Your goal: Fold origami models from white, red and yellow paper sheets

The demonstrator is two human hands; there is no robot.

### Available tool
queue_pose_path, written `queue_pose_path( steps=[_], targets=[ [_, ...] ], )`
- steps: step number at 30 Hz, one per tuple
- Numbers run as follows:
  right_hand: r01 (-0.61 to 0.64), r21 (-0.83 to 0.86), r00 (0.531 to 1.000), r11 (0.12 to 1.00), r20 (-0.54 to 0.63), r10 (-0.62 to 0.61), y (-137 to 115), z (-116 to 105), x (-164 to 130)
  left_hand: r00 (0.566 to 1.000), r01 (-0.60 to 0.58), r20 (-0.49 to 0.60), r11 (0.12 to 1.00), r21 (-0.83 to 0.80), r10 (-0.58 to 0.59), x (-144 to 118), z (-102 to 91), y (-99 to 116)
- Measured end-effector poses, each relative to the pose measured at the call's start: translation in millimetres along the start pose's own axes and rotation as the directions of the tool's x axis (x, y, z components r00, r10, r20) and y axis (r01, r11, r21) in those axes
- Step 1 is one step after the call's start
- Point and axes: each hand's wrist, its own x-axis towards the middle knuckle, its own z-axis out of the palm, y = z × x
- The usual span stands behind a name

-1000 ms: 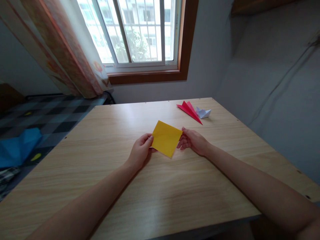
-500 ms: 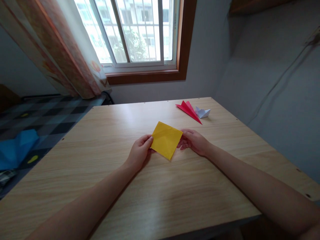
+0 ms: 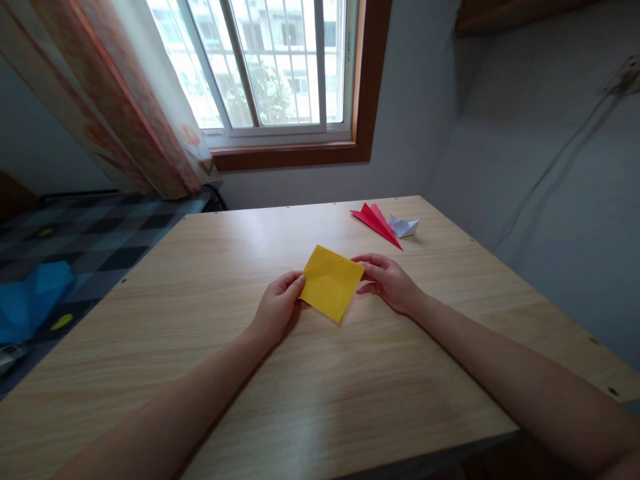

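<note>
A folded square of yellow paper (image 3: pixel 333 283) is held up over the table, turned with its corners up, down and to the sides. My left hand (image 3: pixel 280 303) pinches its left corner, thumb on the front and the other fingers mostly hidden behind. At the right corner is my right hand (image 3: pixel 387 280), fingers spread around the edge, some partly behind the paper; its fingertips touch or nearly touch the corner. Beyond the hands, on the table, lie a red paper plane (image 3: pixel 377 223) and a white paper boat (image 3: pixel 404 227), close together.
The pale wooden table (image 3: pixel 240 393) spans the view, its front edge at the bottom right. To the left is a checked bed cover (image 3: pixel 100 230) with a blue folded paper (image 3: pixel 37 297) on it. A barred window (image 3: pixel 270 67) and curtain (image 3: pixel 115 100) stand behind.
My right hand's fingers have spread, the upper one now reaching along the upper right edge of the yellow paper. My left hand and the paper have hardly moved.
</note>
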Motion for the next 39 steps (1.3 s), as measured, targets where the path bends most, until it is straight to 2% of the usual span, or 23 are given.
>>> queue_pose_path(
  steps=[2, 5, 9, 11, 14, 15, 17, 22, 27, 31, 36, 39],
  targets=[
    [0.054, -0.028, 0.998, 0.998, -0.031, -0.055, 0, 1, 0, 1.0, -0.002, -0.007, 1.0, 0.003, 0.002, 0, -0.1, 0],
    [0.157, -0.155, 0.981, 0.975, -0.088, -0.172, 2, 1, -1, 1.0, -0.004, -0.007, 1.0, 0.021, 0.004, 0, -0.2, 0],
    [0.274, -0.361, 0.942, 0.891, -0.087, -0.325, 3, 0, -3, 1.0, 0.01, -0.005, 0.999, 0.03, -0.01, -1, 1.1, 2],
    [0.321, -0.486, 0.918, 0.813, -0.05, -0.392, 0, -1, -6, 1.0, 0.011, -0.004, 1.0, 0.023, -0.011, -2, 2.1, 3],
    [0.406, -0.665, 0.868, 0.627, 0.065, -0.493, -8, -4, -10, 1.0, 0.002, -0.014, 0.999, 0.037, -0.002, -3, 3.2, 3],
    [0.426, -0.698, 0.858, 0.575, 0.111, -0.501, -11, -4, -11, 1.0, 0.0, -0.018, 0.999, 0.054, 0.001, -4, 3.4, 4],
    [0.452, -0.716, 0.858, 0.532, 0.187, -0.478, -15, -6, -12, 1.0, -0.002, -0.016, 0.996, 0.092, 0.003, -5, 3.8, 4],
    [0.527, -0.622, 0.844, 0.578, 0.306, -0.441, -13, -9, -8, 0.999, -0.041, 0.019, 0.994, 0.106, 0.039, -5, 4.2, 7],
    [0.458, -0.543, 0.889, 0.704, 0.275, -0.366, -3, -13, -5, 0.998, -0.068, 0.022, 0.987, 0.149, 0.065, -5, 1.1, 3],
    [0.421, -0.572, 0.907, 0.704, 0.271, -0.323, -2, -13, -5, 0.993, -0.116, 0.021, 0.951, 0.286, 0.115, -7, -2.6, 0],
    [0.462, -0.634, 0.886, 0.62, 0.299, -0.354, -6, -14, -4, 0.959, -0.279, 0.109, 0.818, 0.503, 0.26, -12, -1.3, -1],
    [0.473, -0.66, 0.88, 0.583, 0.319, -0.353, -6, -15, -3, 0.897, -0.421, 0.213, 0.604, 0.677, 0.388, -17, 0.7, -1]
  ],
)
